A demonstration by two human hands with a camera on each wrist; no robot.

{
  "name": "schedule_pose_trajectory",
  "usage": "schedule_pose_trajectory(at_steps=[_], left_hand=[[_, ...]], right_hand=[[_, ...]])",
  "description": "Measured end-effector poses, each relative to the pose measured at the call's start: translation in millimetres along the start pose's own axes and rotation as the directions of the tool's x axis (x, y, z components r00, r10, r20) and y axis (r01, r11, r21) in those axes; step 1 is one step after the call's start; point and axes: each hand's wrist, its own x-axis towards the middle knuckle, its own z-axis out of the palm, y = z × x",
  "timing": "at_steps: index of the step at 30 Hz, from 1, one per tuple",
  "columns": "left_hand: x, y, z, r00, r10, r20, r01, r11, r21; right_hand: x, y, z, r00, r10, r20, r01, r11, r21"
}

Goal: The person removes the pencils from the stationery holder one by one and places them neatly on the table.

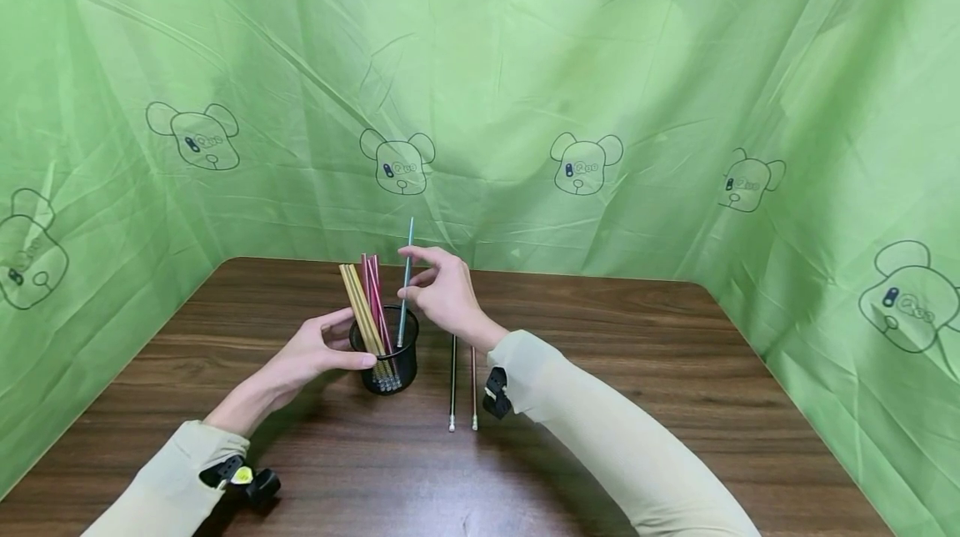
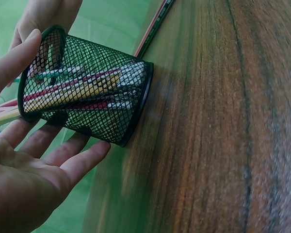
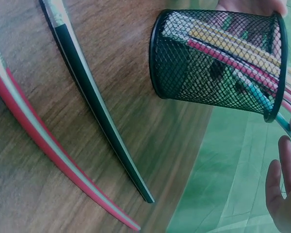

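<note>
A black mesh pencil cup (image 1: 407, 368) stands upright on the table. My left hand (image 1: 318, 347) holds it from the left, thumb at the near side of the rim and fingers round the far side. Yellow pencils (image 1: 358, 300) and pink-red pencils (image 1: 372, 280) lean inside, eraser ends down. With thumb and fingertips, my right hand (image 1: 447, 293) pinches a blue pencil (image 1: 406, 280), whose lower end is inside the cup. In the right wrist view this blue pencil (image 3: 254, 91) slants within the mesh, and part of the right hand is cut off.
To the right of the cup, a dark pencil (image 1: 453, 387) and a red pencil (image 1: 474, 395) lie side by side on the brown wooden table (image 1: 637, 370), eraser ends toward me. Green cloth (image 1: 495, 87) with printed bear heads hangs behind and at both sides.
</note>
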Motion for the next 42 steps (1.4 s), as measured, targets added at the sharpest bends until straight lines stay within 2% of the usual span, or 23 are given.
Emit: schedule_pose_trajectory(at_steps=[7,19,27,42], left_hand=[[-0.8,0.2,-0.3,1.0,0.001,0.006,-0.001,1.0,0.0],[-1.6,0.4,-0.8,1.0,-0.01,-0.003,0.01,1.0,0.014],[-3.6,3.9,0.0,1.0,0.011,0.012,-0.011,1.0,0.007],[-4.4,4.4,0.8,1.0,-0.001,0.0,0.001,1.0,0.021]], right_hand=[[2.8,-5,-9,1.0,-0.013,-0.01,0.013,1.0,0.001],[7.2,-22,-23,0.999,-0.039,-0.029,0.041,0.997,0.069],[5.3,-28,-37,0.998,-0.044,-0.034,0.048,0.994,0.098],[-6.8,-21,-71,1.0,0.004,-0.022,-0.002,0.996,0.088]])
